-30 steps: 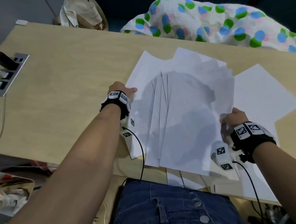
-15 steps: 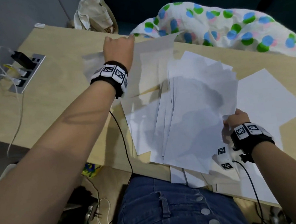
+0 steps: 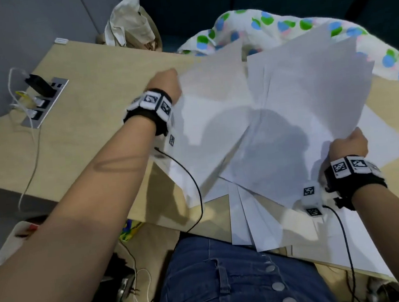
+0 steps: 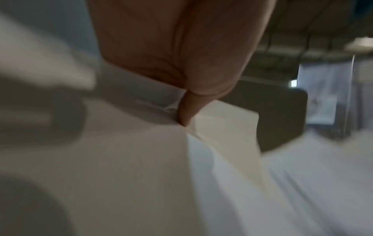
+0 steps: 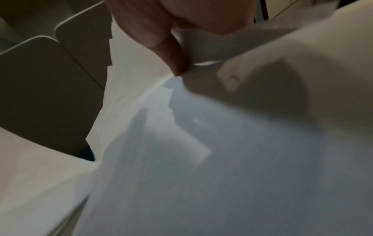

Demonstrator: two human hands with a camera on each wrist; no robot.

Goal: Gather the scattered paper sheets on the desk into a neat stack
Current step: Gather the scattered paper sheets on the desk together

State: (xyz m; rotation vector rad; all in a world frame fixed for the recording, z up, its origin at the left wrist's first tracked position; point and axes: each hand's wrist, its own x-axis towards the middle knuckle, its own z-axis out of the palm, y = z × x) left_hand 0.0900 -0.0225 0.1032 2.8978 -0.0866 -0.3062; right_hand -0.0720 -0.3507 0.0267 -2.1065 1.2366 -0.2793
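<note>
The light wooden surface [image 3: 89, 127] is carrying a wide spread of white paper sheets, and beyond its far edge a white cloth with blue and green dots [image 3: 279, 26] is lying bunched next to a cream fabric bag [image 3: 130, 23]. The largest bundle of sheets [image 3: 311, 106] is tilting up off the surface on the right side, fanned out, with its upper corners reaching over the dotted cloth. A second, smaller group of sheets [image 3: 213, 105] is lifting at the left of it, overlapping the bundle near the middle. More loose sheets [image 3: 261, 222] are lying flat underneath, some of them hanging over the near edge of the surface above the person's denim lap [image 3: 230, 281]. The right hand [image 3: 347, 145] is gripping the lower right corner of the big bundle, and the right wrist view is showing its thumb [image 5: 171, 54] pressing down on the paper, so this grip is closed on the bundle. The left hand [image 3: 163, 86] is holding the far left edge of the smaller group, with a fingertip [image 4: 186, 111] pinching into a fold of paper in the left wrist view, so this grip is also closed on paper. At the far left of the surface a recessed power strip [image 3: 45, 100] is holding a black plug and white cables.
</note>
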